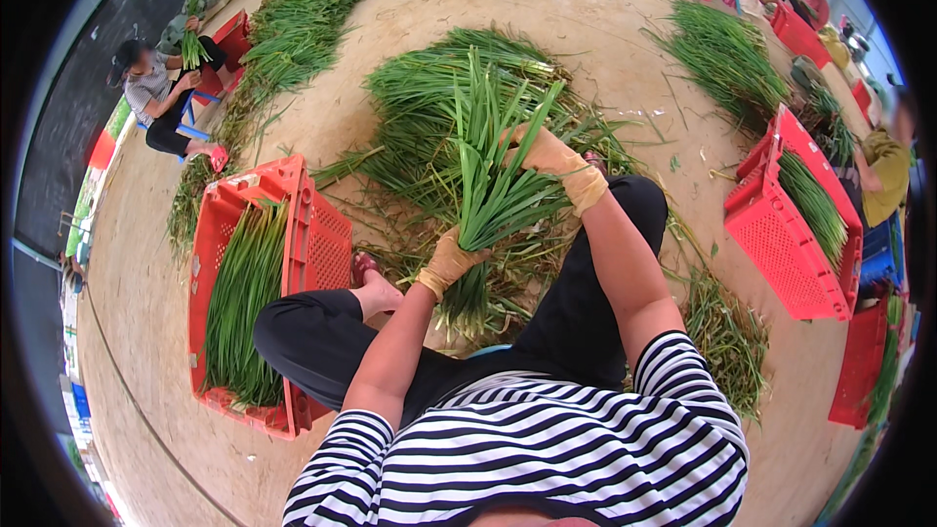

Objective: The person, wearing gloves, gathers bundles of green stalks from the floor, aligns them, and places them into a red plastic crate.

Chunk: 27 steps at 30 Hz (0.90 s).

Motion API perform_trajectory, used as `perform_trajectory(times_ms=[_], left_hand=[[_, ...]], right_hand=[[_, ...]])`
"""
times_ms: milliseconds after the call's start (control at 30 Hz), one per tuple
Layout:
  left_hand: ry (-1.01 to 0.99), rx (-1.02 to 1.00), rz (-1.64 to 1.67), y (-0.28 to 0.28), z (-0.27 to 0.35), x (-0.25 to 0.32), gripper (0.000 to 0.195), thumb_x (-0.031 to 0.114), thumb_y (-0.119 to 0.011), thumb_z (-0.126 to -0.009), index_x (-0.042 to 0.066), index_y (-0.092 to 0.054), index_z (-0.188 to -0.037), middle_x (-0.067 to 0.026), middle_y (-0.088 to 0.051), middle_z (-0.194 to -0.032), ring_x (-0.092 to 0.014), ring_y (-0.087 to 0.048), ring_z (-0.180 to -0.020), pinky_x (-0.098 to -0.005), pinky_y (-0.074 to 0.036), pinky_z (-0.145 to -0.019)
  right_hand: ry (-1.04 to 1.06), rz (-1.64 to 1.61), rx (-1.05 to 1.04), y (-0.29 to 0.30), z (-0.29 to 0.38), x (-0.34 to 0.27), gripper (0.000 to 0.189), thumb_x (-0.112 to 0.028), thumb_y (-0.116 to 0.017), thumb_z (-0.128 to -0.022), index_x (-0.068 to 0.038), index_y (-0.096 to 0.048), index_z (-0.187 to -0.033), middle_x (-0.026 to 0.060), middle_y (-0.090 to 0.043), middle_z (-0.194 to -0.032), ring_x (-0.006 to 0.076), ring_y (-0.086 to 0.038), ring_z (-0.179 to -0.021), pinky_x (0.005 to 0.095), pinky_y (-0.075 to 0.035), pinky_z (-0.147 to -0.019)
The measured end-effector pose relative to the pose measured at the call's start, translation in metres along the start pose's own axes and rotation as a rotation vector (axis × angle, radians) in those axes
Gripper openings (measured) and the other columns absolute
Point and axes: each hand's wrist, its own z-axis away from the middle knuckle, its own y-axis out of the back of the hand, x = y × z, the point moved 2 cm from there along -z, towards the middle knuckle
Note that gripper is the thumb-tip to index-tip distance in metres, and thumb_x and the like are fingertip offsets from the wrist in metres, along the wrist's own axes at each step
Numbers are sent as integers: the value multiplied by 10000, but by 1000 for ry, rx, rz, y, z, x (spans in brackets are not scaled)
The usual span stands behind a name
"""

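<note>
My left hand (pixel 450 262), in a tan glove, is closed around the lower part of a bunch of long flat green leaves (pixel 479 197) that look like garlic chives. The leaf tips fan out away from me, and the pale stem ends point down between my legs. Higher up on the right, my right hand (pixel 550 157), gloved too, is at the bunch's leaves with its fingers bent. Leaves cover part of those fingers, so their grip is unclear. Beyond the bunch a large heap of the same greens (pixel 432 88) lies on the floor.
A red plastic crate (pixel 315 234) with greens stands tilted by my left knee. Another red crate (pixel 787 234) holds greens at right. Dry leaf trimmings (pixel 725 344) litter the floor. More heaps (pixel 307 22) lie farther off. A seated person (pixel 157 91) holds greens at left; others sit at right.
</note>
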Motion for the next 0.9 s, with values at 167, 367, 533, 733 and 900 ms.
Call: perform_trajectory(times_ms=[167,367,533,733,900], left_hand=[[23,-24,-54,1,-2,-1,466,2,-686,-682,-2,-479,-1100,-40,-582,-1003,-126,-541,-891,-270,-449,-800],[-7,11,-84,1,-1,2,377,27,-690,-690,8,-540,-1036,-30,-609,-940,-112,-552,-851,-269,-458,-766],[42,-38,-109,-2,-1,1,507,-4,-679,-690,-8,-446,-1141,-51,-567,-1037,-136,-530,-922,-268,-445,-810],[42,-38,-86,1,-1,1,502,-2,-683,-687,-6,-454,-1134,-49,-573,-1026,-128,-535,-906,-265,-447,-806],[65,-22,-102,-1,0,6,464,16,-696,-679,1,-489,-1094,-41,-588,-995,-120,-544,-881,-263,-449,-794]], right_hand=[[-96,-967,-93,-7,0,22,207,-48,-624,-696,-28,-600,-900,30,-602,-808,142,-533,-731,275,-443,-673],[66,19,-23,-1,-2,9,198,-73,-640,-721,-30,-604,-911,19,-600,-798,129,-530,-714,292,-451,-640],[13,-352,-121,-7,-5,30,167,-96,-622,-759,-22,-589,-905,33,-584,-796,136,-526,-698,294,-440,-625],[-180,-1644,-333,-17,-18,53,102,15,-481,-795,63,-521,-876,123,-533,-863,257,-541,-802,433,-466,-726],[184,-646,-83,-12,-12,48,232,-58,-661,-657,-31,-606,-881,52,-610,-805,151,-562,-736,301,-450,-664]])
